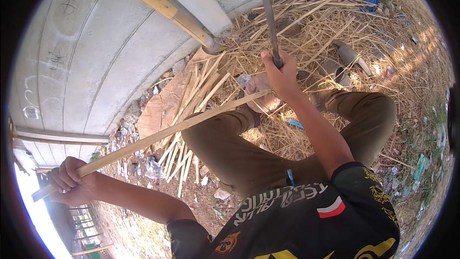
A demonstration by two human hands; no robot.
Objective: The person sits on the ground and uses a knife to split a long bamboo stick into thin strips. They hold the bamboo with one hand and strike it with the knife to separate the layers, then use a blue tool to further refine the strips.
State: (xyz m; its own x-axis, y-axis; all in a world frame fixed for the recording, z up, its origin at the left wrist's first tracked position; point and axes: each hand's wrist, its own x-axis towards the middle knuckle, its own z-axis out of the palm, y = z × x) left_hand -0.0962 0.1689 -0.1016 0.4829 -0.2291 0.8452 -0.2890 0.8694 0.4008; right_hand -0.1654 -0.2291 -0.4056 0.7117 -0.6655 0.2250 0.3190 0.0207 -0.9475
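Observation:
My left hand point(72, 182), out at the far left, is wrapped round one end of a long pale bamboo strip point(163, 132). The strip slants across my left thigh, and its other end lies over a round wooden block point(261, 86) between my feet. In my right hand point(283, 74) is the handle of a machete point(269, 12), gripped above the block. Its long dark blade points up and away, apart from the strip.
A pile of split strips point(184, 110) lies by my left leg on flat brown board. Thin shavings point(311, 29) heap beyond the block, near a pale panel wall point(81, 57). A bamboo pole point(163, 7) leans there. Cut bamboo pieces point(347, 55) lie beyond my right knee.

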